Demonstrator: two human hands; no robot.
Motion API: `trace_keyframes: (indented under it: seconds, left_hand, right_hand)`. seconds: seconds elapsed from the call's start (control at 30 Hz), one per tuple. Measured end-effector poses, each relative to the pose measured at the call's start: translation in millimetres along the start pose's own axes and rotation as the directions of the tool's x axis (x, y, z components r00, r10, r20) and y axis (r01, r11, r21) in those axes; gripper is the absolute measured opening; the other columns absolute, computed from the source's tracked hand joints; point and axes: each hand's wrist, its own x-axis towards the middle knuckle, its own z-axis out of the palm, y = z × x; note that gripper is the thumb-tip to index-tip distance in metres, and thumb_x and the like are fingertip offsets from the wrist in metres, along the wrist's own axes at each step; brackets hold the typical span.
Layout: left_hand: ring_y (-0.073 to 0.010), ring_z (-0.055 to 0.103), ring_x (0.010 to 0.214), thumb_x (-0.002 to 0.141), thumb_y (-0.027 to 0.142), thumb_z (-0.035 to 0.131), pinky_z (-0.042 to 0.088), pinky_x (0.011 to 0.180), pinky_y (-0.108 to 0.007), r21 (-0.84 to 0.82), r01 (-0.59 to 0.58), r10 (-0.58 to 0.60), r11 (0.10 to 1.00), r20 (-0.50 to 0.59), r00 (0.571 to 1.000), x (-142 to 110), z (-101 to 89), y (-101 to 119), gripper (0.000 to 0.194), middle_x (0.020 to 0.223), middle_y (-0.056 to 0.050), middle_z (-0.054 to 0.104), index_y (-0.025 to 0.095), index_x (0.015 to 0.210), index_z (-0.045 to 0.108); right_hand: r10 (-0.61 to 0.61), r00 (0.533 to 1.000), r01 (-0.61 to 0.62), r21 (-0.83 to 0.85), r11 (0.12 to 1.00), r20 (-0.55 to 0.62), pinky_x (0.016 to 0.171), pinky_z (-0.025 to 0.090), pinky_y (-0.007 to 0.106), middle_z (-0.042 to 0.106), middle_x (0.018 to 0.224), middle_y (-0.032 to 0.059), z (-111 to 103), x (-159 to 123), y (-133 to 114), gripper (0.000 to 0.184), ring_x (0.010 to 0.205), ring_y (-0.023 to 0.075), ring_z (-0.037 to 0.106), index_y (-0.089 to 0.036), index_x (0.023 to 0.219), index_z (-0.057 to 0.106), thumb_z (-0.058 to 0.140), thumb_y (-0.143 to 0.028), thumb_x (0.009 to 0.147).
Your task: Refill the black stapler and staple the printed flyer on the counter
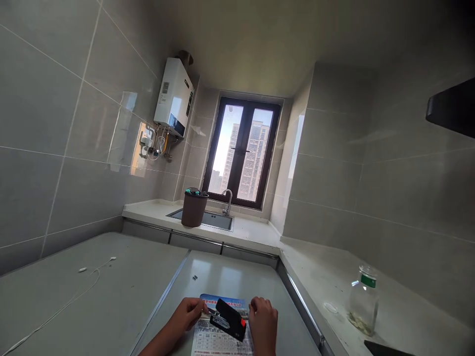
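A black stapler (230,320) with a red part at its right end lies tilted over a printed sheet (211,341). Its metal inner part shows on the left side. The fingers of my left hand (187,316) are pinched at the stapler's left end, on a thin part that sticks out there. Just right of the stapler is my right hand (264,320), its fingers curled closed; whatever they hold is hidden. A small dark piece, perhaps staples (195,278), rests on the table beyond the sheet.
A white cable (79,295) runs across the left of the table (122,277). On the right counter (311,262) stand a glass jar (363,304) and a clear round lid (330,308). Behind are a brown bin (193,210), a sink (218,221) and a faucet (228,200).
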Motion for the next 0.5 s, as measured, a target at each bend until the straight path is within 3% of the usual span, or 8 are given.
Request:
trace_keyframes:
  seconds: [0.07, 0.17, 0.4, 0.5]
  left_hand:
    - [-0.0091, 0.024, 0.041, 0.070, 0.089, 0.057, 0.017, 0.046, -0.025, 0.052, -0.024, 0.024, 0.998, -0.007, 1.000, 2.8, -1.5, -1.9, 0.078, 0.044, 0.008, 0.033, 0.013, 0.076, 0.072]
    - [-0.0091, 0.024, 0.042, 0.072, 0.089, 0.055, 0.016, 0.046, -0.025, 0.106, -0.037, 0.039, 0.994, -0.022, 0.999, 5.6, -3.6, -7.6, 0.076, 0.045, 0.008, 0.032, 0.014, 0.075, 0.069]
    - [-0.0091, 0.022, 0.042, 0.079, 0.085, 0.051, 0.016, 0.048, -0.025, 0.083, -0.022, 0.026, 0.996, -0.057, 0.998, 10.1, -8.3, -17.4, 0.071, 0.046, 0.008, 0.030, 0.016, 0.072, 0.065]
    - [-0.0101, 0.022, 0.042, 0.078, 0.087, 0.050, 0.017, 0.048, -0.025, 0.105, 0.004, 0.006, 0.994, -0.097, 0.995, 10.9, -9.9, -16.6, 0.071, 0.045, 0.009, 0.027, 0.017, 0.071, 0.064]
  right_hand:
    - [0.127, 0.986, -0.116, -0.102, 0.988, 0.110, 0.078, 0.038, 0.035, 0.072, 0.082, 0.0077, 4.0, 0.6, 14.7, 0.026, 0.089, 0.0256, 0.066, -0.022, 0.076, 0.070, 0.052, -0.007, 0.086]
    - [0.224, 0.957, -0.192, -0.173, 0.966, 0.184, 0.077, 0.039, 0.035, 0.074, 0.086, 0.0105, 12.5, -2.5, 23.4, 0.031, 0.090, 0.0264, 0.069, -0.021, 0.079, 0.072, 0.047, -0.006, 0.088]
    - [0.256, 0.963, -0.244, -0.132, 0.961, 0.086, 0.074, 0.047, 0.037, 0.076, 0.103, 0.0175, 25.9, -5.4, 28.7, 0.037, 0.102, 0.0320, 0.070, -0.019, 0.104, 0.073, 0.046, -0.007, 0.083]
    - [0.313, 0.948, -0.309, -0.079, 0.948, 0.048, 0.071, 0.048, 0.036, 0.075, 0.097, 0.0165, 23.7, -4.5, 27.1, 0.038, 0.094, 0.0312, 0.071, -0.019, 0.106, 0.069, 0.046, -0.006, 0.079]
